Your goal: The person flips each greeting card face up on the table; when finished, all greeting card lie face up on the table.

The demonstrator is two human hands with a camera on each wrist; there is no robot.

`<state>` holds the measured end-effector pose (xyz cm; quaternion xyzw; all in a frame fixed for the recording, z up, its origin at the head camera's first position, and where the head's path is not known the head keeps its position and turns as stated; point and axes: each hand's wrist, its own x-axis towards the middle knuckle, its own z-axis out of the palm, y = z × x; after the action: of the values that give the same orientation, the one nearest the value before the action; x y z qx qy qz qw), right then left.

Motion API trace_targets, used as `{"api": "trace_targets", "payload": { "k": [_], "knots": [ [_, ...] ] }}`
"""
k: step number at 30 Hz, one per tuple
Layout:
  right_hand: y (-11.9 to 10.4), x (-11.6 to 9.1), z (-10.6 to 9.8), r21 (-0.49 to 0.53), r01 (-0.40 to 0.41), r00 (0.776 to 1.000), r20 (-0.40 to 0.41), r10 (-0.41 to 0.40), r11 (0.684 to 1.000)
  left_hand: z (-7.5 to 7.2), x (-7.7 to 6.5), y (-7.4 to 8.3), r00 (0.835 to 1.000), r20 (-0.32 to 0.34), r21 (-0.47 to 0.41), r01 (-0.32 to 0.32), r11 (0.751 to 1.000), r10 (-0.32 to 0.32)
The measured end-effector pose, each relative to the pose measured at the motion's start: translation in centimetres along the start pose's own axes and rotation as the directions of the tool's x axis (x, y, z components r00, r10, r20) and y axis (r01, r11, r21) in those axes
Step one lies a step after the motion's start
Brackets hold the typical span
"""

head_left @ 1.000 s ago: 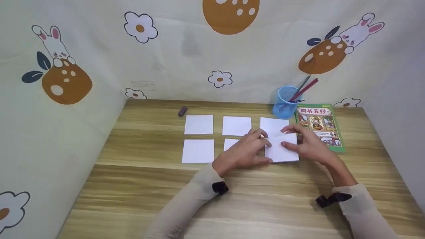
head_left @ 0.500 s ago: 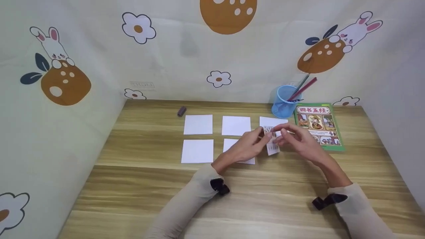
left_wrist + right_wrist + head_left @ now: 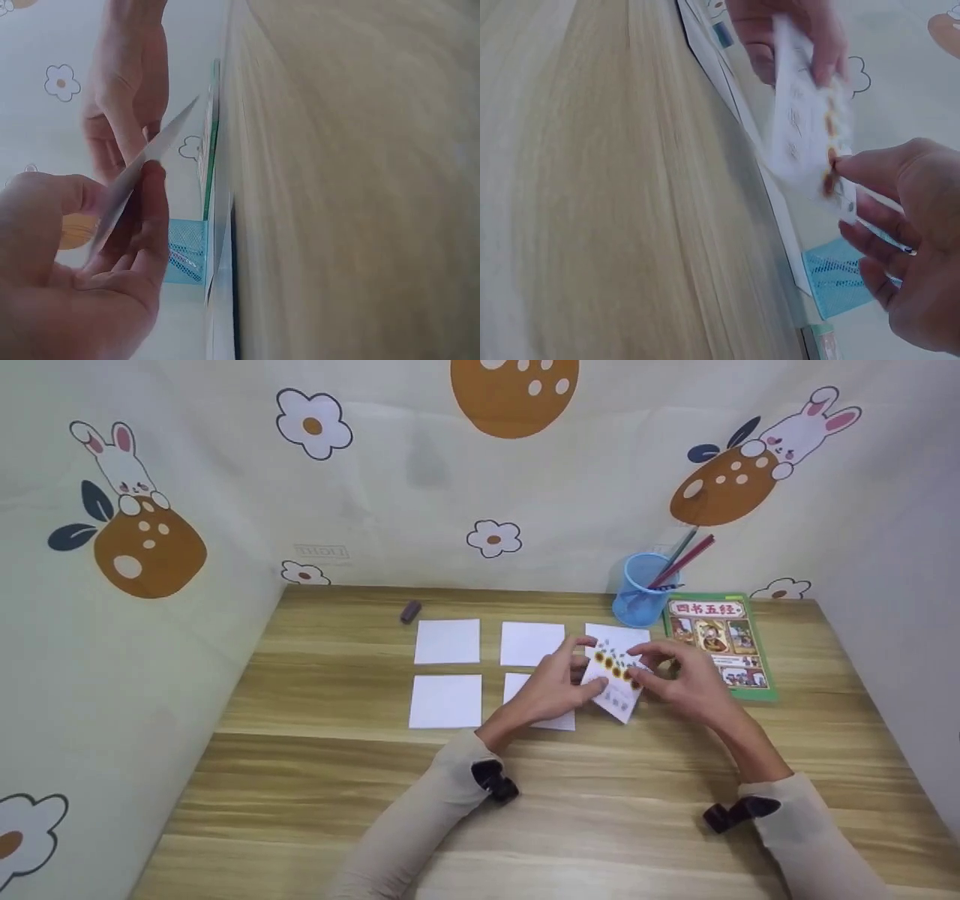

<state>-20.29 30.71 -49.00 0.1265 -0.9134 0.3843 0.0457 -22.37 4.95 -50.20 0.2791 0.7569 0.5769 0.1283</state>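
Left hand [image 3: 556,680] on slanted card [image 3: 616,684], corner toward person [image 3: 424,817]

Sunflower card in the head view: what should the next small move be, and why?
Probably lower the sunflower card, squared up, onto the table at the right end of the near row of blank cards. The left hand and right hand pinch it at an angle in the air, and that row shows two cards, the far row three.
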Motion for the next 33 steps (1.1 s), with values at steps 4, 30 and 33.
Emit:
{"api": "trace_targets", "payload": {
  "k": [4, 30, 33],
  "knots": [
    [0.2, 0.0, -0.2, 0.057, -0.102, 0.992, 0.076, 0.097, 0.993, -0.1, 0.0, -0.3, 0.997, -0.078, -0.128, 0.008, 0.992, -0.018],
    [0.9, -0.2, -0.2, -0.104, -0.008, 0.976, 0.214, 0.030, 0.995, 0.5, -0.2, -0.1, 0.989, 0.141, 0.473, -0.037, 0.880, -0.034],
    [1.0, -0.2, 0.0, -0.154, -0.009, 0.970, 0.240, 0.047, 0.988, 0.5, -0.4, 0.2, 0.986, 0.162, 0.549, -0.062, 0.833, -0.033]
  ]
}}
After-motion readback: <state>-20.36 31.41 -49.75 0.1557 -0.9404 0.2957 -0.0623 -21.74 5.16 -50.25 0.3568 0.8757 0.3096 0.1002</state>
